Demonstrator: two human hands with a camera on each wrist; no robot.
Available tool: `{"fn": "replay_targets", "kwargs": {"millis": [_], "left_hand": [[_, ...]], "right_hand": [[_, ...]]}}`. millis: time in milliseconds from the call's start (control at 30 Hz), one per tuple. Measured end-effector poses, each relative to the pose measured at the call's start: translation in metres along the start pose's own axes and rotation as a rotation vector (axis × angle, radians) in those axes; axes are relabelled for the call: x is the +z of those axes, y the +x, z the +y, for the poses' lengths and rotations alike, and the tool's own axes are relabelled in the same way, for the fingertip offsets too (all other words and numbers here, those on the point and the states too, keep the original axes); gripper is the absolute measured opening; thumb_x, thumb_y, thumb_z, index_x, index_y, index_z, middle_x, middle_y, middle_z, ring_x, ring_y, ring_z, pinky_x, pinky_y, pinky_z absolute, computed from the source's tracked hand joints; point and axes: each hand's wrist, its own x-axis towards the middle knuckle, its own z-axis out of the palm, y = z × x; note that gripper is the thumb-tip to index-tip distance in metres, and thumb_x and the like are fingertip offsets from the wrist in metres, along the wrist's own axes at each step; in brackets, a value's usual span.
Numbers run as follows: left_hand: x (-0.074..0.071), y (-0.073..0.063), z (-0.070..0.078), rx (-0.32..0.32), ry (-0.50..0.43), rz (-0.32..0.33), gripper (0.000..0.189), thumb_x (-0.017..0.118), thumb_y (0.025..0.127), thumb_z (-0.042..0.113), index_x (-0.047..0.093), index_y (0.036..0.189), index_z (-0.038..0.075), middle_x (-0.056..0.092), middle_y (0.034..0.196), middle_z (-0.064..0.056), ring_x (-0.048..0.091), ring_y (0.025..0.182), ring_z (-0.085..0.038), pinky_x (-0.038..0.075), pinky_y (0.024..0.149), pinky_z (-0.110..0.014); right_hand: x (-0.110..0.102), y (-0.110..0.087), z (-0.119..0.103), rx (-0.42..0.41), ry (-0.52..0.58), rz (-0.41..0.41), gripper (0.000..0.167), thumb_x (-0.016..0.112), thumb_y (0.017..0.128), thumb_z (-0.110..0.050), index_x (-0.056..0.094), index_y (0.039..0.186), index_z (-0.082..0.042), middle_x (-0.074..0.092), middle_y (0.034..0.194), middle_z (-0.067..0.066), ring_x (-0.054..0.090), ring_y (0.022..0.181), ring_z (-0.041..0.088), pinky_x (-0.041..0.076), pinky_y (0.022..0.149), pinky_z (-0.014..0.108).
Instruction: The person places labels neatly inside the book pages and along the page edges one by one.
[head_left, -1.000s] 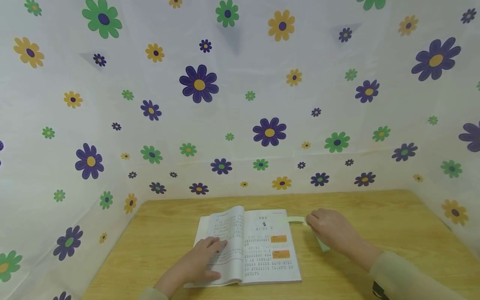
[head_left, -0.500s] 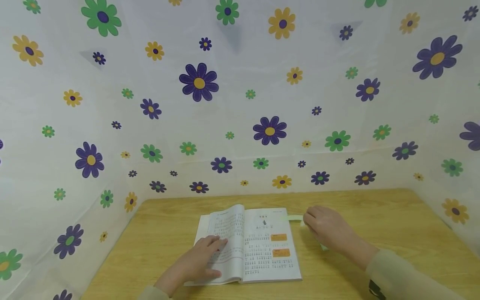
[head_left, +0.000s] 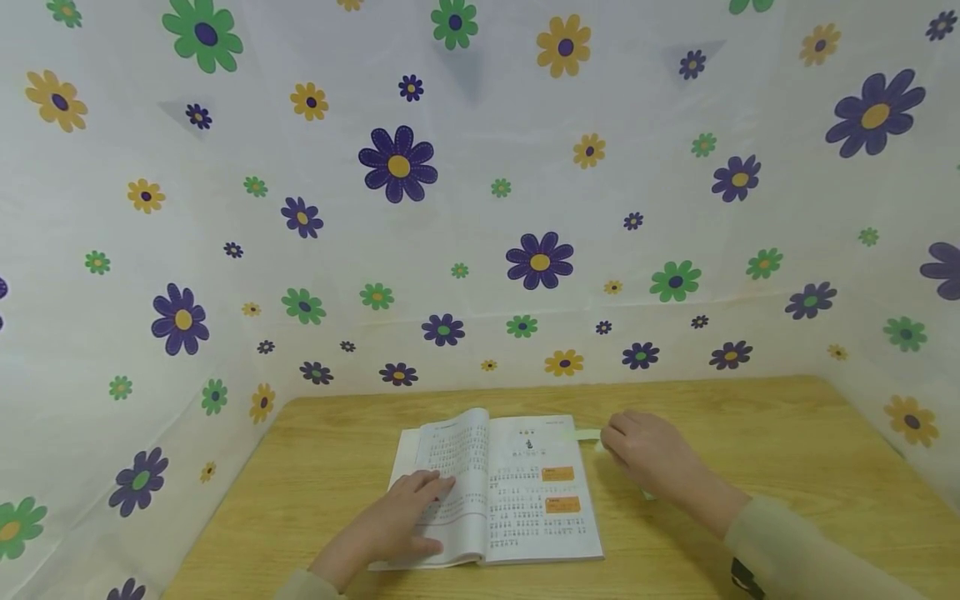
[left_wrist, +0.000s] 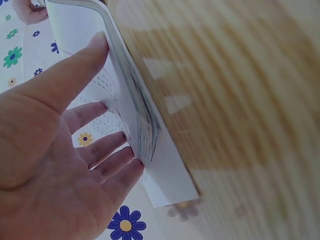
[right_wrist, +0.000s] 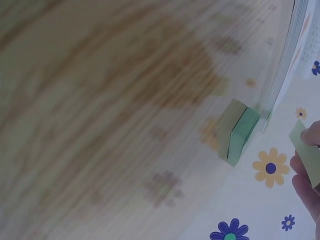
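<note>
An open book [head_left: 537,492] with printed text and orange boxes lies on the table. My left hand [head_left: 397,521] rests on its left page, fingers spread; in the left wrist view the thumb [left_wrist: 75,70] lies by the lower page edge. A pale green paper tab [head_left: 587,434] sticks out from the right page's upper edge. Just right of it, my right hand [head_left: 648,450] pinches a pale green paper slip [right_wrist: 306,152], clearest in the right wrist view. A bit of green [head_left: 649,495] shows below this hand; whether it belongs to the slip is hidden.
The wood-grain table [head_left: 330,433] extends around the book on all sides. White cloth [head_left: 465,233] printed with purple, green and yellow flowers stands behind the table and along both its sides.
My right hand has shifted slightly left, nearer the book and its tab, covering more of the green piece below it. The left hand and the book stay in place.
</note>
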Motion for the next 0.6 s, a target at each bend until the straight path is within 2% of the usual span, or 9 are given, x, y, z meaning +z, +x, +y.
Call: {"fn": "replay_targets", "kwargs": {"millis": [267,467,600], "left_hand": [[0.0017,-0.0001,-0.0018,0.005,-0.004,-0.003,0.085,0.090,0.086,0.031,0.049,0.158,0.012,0.045,0.162,-0.020,0.044,0.148,-0.043,0.044,0.119,-0.065],[0.0011,-0.0001,-0.0006,-0.004,-0.012,-0.003,0.085,0.091,0.086,0.030,0.050,0.158,0.012,0.045,0.162,-0.020,0.044,0.148,-0.044,0.044,0.119,-0.066],[0.0010,-0.0001,0.0001,-0.008,-0.015,-0.003,0.085,0.091,0.086,0.030,0.050,0.158,0.012,0.044,0.163,-0.021,0.044,0.148,-0.044,0.044,0.119,-0.067]], "right_hand": [[0.0038,0.0013,-0.0017,-0.013,0.009,0.015,0.018,0.087,0.086,-0.009,0.070,0.091,-0.012,0.071,0.089,0.001,0.068,0.079,0.015,0.063,0.074,0.028],[0.0007,0.0027,-0.0043,-0.013,0.041,0.005,0.017,0.086,0.087,-0.009,0.070,0.092,-0.011,0.072,0.093,0.003,0.070,0.085,0.017,0.065,0.080,0.030],[0.0012,0.0035,-0.0049,-0.025,0.062,0.013,0.018,0.087,0.086,-0.007,0.070,0.090,-0.010,0.071,0.094,0.003,0.068,0.085,0.017,0.064,0.079,0.030]]}}
